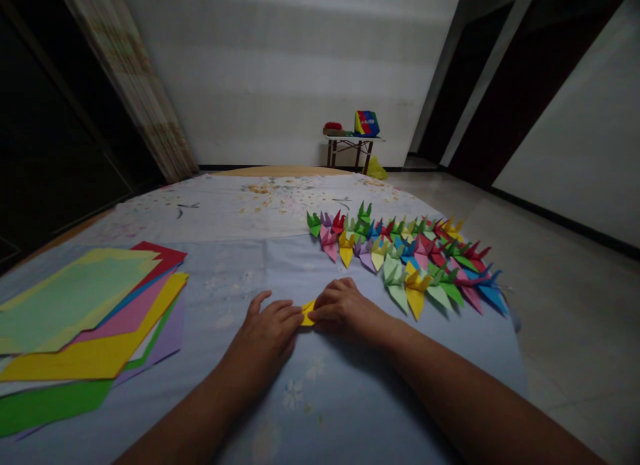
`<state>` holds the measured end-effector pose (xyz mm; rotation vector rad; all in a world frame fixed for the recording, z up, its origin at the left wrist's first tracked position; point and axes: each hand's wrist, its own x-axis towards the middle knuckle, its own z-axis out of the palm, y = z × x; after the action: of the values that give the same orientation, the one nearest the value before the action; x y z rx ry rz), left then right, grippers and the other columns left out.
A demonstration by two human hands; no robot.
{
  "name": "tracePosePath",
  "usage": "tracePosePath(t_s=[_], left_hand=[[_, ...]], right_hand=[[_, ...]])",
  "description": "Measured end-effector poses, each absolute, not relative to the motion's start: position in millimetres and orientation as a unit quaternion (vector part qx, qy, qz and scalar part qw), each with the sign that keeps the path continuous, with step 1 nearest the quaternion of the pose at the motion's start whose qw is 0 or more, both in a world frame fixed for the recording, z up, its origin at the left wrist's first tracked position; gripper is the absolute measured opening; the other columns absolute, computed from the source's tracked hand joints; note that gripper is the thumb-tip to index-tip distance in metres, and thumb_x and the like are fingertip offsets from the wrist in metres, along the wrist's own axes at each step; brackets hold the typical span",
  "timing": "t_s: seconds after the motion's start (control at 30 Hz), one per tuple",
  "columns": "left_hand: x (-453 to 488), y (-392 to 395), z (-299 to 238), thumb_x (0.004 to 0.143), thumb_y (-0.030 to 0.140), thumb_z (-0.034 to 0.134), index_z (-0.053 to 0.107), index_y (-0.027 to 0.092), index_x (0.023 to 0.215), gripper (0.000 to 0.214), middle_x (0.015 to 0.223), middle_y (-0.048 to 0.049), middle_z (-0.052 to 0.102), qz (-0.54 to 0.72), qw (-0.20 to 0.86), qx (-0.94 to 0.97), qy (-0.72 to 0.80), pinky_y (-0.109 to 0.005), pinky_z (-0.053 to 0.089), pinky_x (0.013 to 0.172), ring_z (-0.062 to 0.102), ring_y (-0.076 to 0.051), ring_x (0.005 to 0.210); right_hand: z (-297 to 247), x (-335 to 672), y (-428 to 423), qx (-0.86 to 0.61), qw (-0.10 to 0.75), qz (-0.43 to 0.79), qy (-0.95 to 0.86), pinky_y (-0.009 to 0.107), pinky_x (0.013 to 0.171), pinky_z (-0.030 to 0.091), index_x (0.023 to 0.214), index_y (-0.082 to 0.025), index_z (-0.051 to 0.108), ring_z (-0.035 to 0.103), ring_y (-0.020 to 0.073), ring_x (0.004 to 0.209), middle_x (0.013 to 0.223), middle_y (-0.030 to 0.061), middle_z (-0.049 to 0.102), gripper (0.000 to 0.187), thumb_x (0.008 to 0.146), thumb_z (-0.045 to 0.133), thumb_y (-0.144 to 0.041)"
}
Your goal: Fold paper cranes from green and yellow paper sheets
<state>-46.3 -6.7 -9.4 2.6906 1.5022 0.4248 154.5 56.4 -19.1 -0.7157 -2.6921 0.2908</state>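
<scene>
A small piece of folded yellow paper (307,314) lies on the blue cloth in front of me, mostly covered by my fingers. My left hand (273,328) has its fingertips on the paper's left edge, pinning it, with one finger lifted away. At the right edge, my right hand (347,308) pinches the paper with curled fingers. How the paper is folded underneath is hidden. To the right stand rows of folded paper cranes (415,288) in many colours. Left of my hands is a fanned pile of coloured paper sheets (75,298).
A pale blue cloth (295,418) with flowers covers the near part of the round table, and a white floral cloth (220,205) the far part. Beyond it, a small side table (353,140) holds a colourful box (367,123). A curtain (135,78) hangs at the left.
</scene>
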Motion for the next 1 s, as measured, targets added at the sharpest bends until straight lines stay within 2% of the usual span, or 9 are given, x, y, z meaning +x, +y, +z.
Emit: tracePosePath(t_s=[0.13,0.33,0.5,0.63,0.8,1.0], left_hand=[[-40,-13,-7,0.080,0.013,0.048,0.055,0.026,0.111,0.035,0.107,-0.0026,0.064,0.139,0.046,0.856,0.495,-0.045,0.022,0.098,0.054,-0.020,0.104],[-39,-5,-8,0.088,0.018,0.045,0.057,0.024,0.094,0.015,0.095,-0.0007,0.065,0.135,0.025,0.845,0.516,-0.042,0.025,0.089,0.055,-0.020,0.095],[-40,3,-12,0.090,0.017,0.043,0.057,0.020,0.094,0.015,0.090,-0.0022,0.065,0.129,-0.010,0.848,0.514,-0.039,0.029,0.086,0.055,-0.019,0.088],[-41,2,-16,0.088,0.015,0.045,0.058,0.020,0.093,0.015,0.095,-0.0027,0.065,0.110,0.017,0.857,0.503,-0.036,0.033,0.085,0.055,-0.019,0.091],[-45,-6,-19,0.085,0.015,0.047,0.059,0.021,0.097,0.018,0.112,-0.0039,0.062,0.125,0.035,0.860,0.493,-0.041,0.031,0.093,0.053,-0.020,0.105],[-44,-10,-15,0.086,0.018,0.046,0.060,0.021,0.095,0.017,0.109,-0.0056,0.062,0.127,0.030,0.855,0.501,-0.044,0.031,0.091,0.052,-0.022,0.104]], right_hand=[[-21,156,58,-0.250,0.172,0.118,-0.945,0.033,0.079,0.024,0.100,-0.031,0.066,0.048,0.0169,0.092,0.095,0.0012,0.066,0.019,0.084,0.057,-0.038],[-21,154,59,-0.246,0.197,0.100,-0.944,0.034,0.082,0.025,0.097,-0.028,0.067,0.048,0.0169,0.092,0.093,0.0013,0.067,0.018,0.087,0.053,-0.035],[-26,150,60,-0.237,0.214,0.067,-0.945,0.036,0.085,0.024,0.097,-0.028,0.066,0.048,0.0176,0.093,0.096,0.0019,0.067,0.017,0.088,0.052,-0.033],[-28,148,59,-0.225,0.196,0.077,-0.951,0.034,0.081,0.026,0.097,-0.028,0.067,0.049,0.0171,0.090,0.090,0.0023,0.066,0.016,0.087,0.055,-0.030],[-28,148,58,-0.238,0.186,0.121,-0.946,0.031,0.077,0.028,0.097,-0.027,0.067,0.050,0.0151,0.088,0.092,0.0019,0.065,0.015,0.085,0.057,-0.027],[-31,148,57,-0.283,0.213,0.139,-0.925,0.032,0.076,0.028,0.087,-0.024,0.068,0.047,0.0173,0.088,0.086,0.0029,0.063,0.012,0.082,0.061,-0.032]])
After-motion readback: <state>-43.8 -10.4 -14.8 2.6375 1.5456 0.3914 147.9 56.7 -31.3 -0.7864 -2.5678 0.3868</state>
